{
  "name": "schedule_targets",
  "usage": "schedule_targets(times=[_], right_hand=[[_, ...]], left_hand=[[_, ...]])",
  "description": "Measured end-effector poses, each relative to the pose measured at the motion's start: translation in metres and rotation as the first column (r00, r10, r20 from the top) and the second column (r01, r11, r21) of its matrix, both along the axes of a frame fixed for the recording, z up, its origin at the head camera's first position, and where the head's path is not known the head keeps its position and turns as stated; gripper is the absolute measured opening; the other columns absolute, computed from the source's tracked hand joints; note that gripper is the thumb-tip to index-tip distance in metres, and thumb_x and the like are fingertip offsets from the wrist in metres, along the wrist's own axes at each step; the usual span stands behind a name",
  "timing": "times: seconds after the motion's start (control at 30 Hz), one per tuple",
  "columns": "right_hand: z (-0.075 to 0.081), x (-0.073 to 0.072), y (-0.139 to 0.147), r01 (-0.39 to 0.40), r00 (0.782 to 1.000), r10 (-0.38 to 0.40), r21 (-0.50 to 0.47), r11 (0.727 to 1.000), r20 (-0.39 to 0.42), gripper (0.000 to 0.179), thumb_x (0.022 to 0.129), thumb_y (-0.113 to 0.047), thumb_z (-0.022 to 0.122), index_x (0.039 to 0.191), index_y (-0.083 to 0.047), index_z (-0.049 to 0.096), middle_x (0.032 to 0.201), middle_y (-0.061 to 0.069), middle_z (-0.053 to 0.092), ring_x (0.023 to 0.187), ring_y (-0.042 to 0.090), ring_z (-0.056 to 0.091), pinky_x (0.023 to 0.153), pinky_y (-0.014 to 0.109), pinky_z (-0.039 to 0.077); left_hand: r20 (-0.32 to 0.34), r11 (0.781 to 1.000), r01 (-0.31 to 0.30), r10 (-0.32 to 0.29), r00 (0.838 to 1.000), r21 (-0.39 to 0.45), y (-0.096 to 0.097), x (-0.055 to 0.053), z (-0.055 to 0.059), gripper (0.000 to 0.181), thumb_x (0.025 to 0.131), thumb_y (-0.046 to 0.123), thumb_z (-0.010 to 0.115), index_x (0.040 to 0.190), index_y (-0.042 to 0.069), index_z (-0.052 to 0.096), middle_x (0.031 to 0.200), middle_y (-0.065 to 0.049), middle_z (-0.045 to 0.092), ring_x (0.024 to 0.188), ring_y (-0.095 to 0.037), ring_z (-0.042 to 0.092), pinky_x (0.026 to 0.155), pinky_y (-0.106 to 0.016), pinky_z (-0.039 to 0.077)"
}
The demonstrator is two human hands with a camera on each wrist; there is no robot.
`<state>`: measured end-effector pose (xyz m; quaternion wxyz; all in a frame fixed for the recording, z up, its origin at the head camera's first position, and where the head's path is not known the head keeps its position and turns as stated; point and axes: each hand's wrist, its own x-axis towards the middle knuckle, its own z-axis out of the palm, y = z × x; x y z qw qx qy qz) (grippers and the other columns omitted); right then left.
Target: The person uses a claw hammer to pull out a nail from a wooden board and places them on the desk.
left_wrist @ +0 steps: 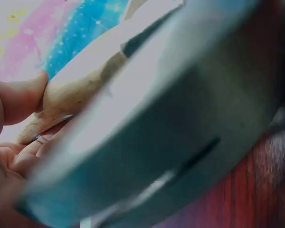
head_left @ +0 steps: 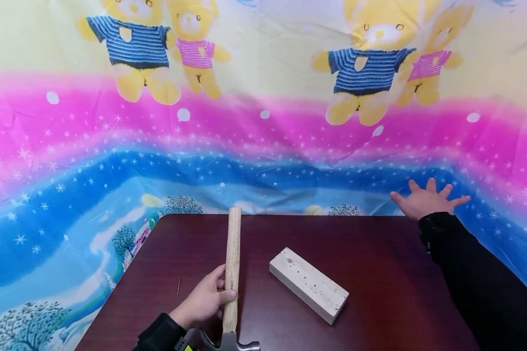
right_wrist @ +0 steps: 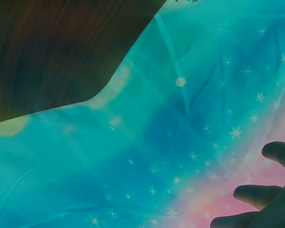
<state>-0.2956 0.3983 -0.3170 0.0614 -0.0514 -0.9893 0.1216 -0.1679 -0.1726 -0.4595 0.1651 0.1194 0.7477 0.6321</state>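
My left hand (head_left: pixel 204 298) grips the wooden handle of a claw hammer (head_left: pixel 233 243), thumb across its front. The handle points away from me, and the metal head (head_left: pixel 229 341) is at the bottom edge of the head view, partly cut off. In the left wrist view the blurred hammer head (left_wrist: pixel 171 109) fills much of the picture, with the thumb (left_wrist: pixel 26 97) against the handle behind it. Stretched out past the table's far right part, my right hand (head_left: pixel 428 201) has its fingers spread and holds nothing. Several of its fingers (right_wrist: pixel 259 194) show in the right wrist view.
A pale wooden block (head_left: pixel 309 285) with several small dark spots on top lies slantwise on the dark red-brown table (head_left: pixel 391 273). Left of the hammer lies a thin nail (head_left: pixel 178 286). A printed cloth (head_left: pixel 263 136) with bears and snowflakes hangs behind the table and along its sides.
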Motion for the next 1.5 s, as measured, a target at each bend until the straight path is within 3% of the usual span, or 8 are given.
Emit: schedule_targets(times=[0.33,0.7,0.8,0.9,1.03,1.2,1.33,1.5], right_hand=[[-0.008,-0.007,0.017,0.017,0.999,-0.017,-0.004,1.0,-0.028,0.12,0.094,-0.096,0.025,0.175,-0.01,0.005,0.167,0.049,-0.014,0.143,0.082,-0.025,0.097,0.097,-0.024],[-0.005,-0.003,0.015,0.009,1.0,-0.009,-0.016,1.0,-0.013,0.118,0.096,-0.093,0.028,0.174,-0.007,0.005,0.166,0.05,-0.015,0.142,0.082,-0.026,0.097,0.097,-0.024],[-0.005,-0.003,0.015,0.012,1.0,-0.012,-0.013,1.0,-0.015,0.119,0.095,-0.094,0.027,0.174,-0.007,0.005,0.166,0.05,-0.014,0.143,0.083,-0.026,0.097,0.097,-0.024],[-0.007,-0.003,0.015,0.012,1.0,-0.012,-0.006,1.0,-0.011,0.12,0.095,-0.095,0.026,0.174,-0.007,0.006,0.166,0.05,-0.014,0.143,0.083,-0.025,0.097,0.097,-0.024],[-0.007,-0.001,0.012,0.012,1.0,-0.012,0.001,1.0,0.004,0.117,0.098,-0.092,0.025,0.174,-0.005,0.006,0.166,0.05,-0.014,0.143,0.083,-0.025,0.098,0.098,-0.023],[-0.007,0.008,0.009,0.024,1.0,-0.024,-0.002,1.0,0.018,0.12,0.096,-0.094,0.025,0.173,-0.004,0.009,0.166,0.05,-0.012,0.144,0.083,-0.022,0.1,0.097,-0.022],[-0.009,0.014,0.011,0.029,0.999,-0.029,-0.005,1.0,0.026,0.12,0.096,-0.094,0.024,0.173,-0.003,0.009,0.167,0.049,-0.012,0.144,0.083,-0.02,0.1,0.097,-0.022],[-0.009,0.015,0.014,0.03,0.999,-0.03,0.001,1.0,0.03,0.113,0.1,-0.089,0.026,0.173,-0.004,0.009,0.168,0.048,-0.011,0.145,0.083,-0.021,0.1,0.098,-0.021]], left_hand=[[0.023,1.0,0.007,-0.007,1.0,-0.006,-0.001,-0.004,-0.003,0.081,0.102,-0.002,0.067,0.167,-0.008,0.02,0.118,-0.034,0.07,0.086,-0.025,0.076,0.059,-0.042,0.065],[0.039,1.0,-0.003,0.004,0.999,-0.018,-0.001,-0.007,-0.006,0.079,0.101,-0.003,0.068,0.164,-0.012,0.021,0.118,-0.034,0.072,0.085,-0.026,0.078,0.061,-0.046,0.067],[0.027,0.999,0.0,0.001,1.0,-0.041,-0.001,-0.008,-0.009,0.071,0.098,-0.004,0.072,0.156,-0.017,0.033,0.111,-0.03,0.074,0.084,-0.025,0.077,0.063,-0.047,0.067],[0.012,0.994,-0.003,0.004,1.0,-0.107,-0.001,-0.01,-0.012,0.054,0.094,-0.003,0.076,0.139,-0.017,0.05,0.1,-0.018,0.075,0.081,-0.021,0.075,0.064,-0.043,0.067],[-0.017,0.974,-0.008,0.005,1.0,-0.226,0.0,-0.011,-0.014,0.031,0.089,-0.002,0.081,0.114,-0.01,0.064,0.087,-0.006,0.072,0.072,-0.015,0.069,0.062,-0.035,0.062],[-0.06,0.947,-0.009,-0.011,0.998,-0.32,0.005,-0.009,-0.016,0.022,0.087,-0.001,0.083,0.099,-0.004,0.065,0.076,-0.001,0.064,0.059,-0.012,0.056,0.055,-0.028,0.05],[-0.08,0.92,-0.047,0.018,0.997,-0.389,0.006,-0.009,-0.013,0.025,0.084,-0.003,0.083,0.102,-0.006,0.066,0.079,-0.003,0.059,0.054,-0.013,0.052,0.053,-0.026,0.045],[-0.104,0.861,-0.114,0.072,0.992,-0.496,0.006,-0.015,-0.006,0.043,0.082,-0.003,0.083,0.121,-0.012,0.068,0.086,-0.007,0.059,0.058,-0.017,0.055,0.057,-0.028,0.045]])
